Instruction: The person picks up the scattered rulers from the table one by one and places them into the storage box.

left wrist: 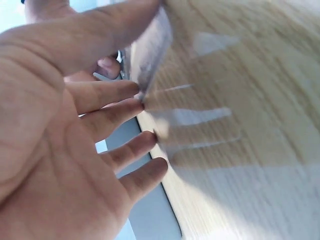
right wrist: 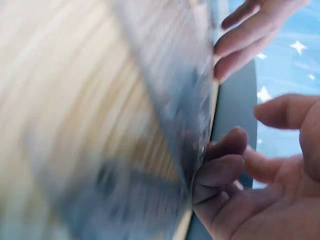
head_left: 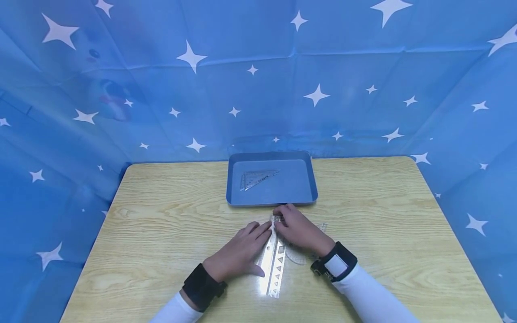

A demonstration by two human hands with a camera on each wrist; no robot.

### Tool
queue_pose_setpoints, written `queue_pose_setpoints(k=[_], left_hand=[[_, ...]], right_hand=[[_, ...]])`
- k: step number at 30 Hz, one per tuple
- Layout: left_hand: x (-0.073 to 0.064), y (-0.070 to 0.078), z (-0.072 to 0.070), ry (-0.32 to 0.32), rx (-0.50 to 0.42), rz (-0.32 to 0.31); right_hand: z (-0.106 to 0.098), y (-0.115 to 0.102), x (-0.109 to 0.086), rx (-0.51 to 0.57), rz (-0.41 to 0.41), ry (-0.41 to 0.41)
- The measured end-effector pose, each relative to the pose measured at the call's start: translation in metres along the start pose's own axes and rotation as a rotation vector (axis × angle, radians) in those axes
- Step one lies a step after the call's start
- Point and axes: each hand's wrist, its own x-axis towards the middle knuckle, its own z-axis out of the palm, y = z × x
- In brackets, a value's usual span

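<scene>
A clear ruler with a row of triangular cut-outs lies lengthwise on the table. My left hand is along its left side, fingers spread, with fingertips right at the ruler's edge in the left wrist view. At the ruler's far end is my right hand. Its fingers bend against the ruler's edge in the right wrist view, while the thumb stands apart from them. A clear protractor lies partly hidden beneath the right hand and wrist.
Just beyond the hands sits a blue-grey tray with a raised rim. Clear set squares lie in its left half. The wooden table ends at a blue star-patterned cloth behind and at both sides.
</scene>
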Motion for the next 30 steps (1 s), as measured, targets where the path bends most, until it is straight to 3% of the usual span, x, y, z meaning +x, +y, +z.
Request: queue_pose_setpoints(k=[8,13,18,24,30], left_hand=[[0.000,-0.001,-0.003,-0.042,-0.053,-0.026],[-0.002,0.000,-0.007,-0.050,-0.090,-0.021],[-0.006,0.000,-0.011,-0.091,-0.100,-0.056],[-0.010,-0.004,-0.018,-0.104,-0.138,-0.088],[-0.010,-0.007,-0.019,-0.078,-0.187,-0.135]], right_hand=[[-0.002,0.003,0.001,0.072,0.061,0.036],[-0.004,0.006,0.000,0.068,0.043,0.021],[-0.004,0.010,-0.006,-0.111,-0.063,0.000],[-0.001,0.009,-0.009,-0.380,-0.267,0.062],[-0.002,0.004,-0.008,-0.500,-0.336,0.116]])
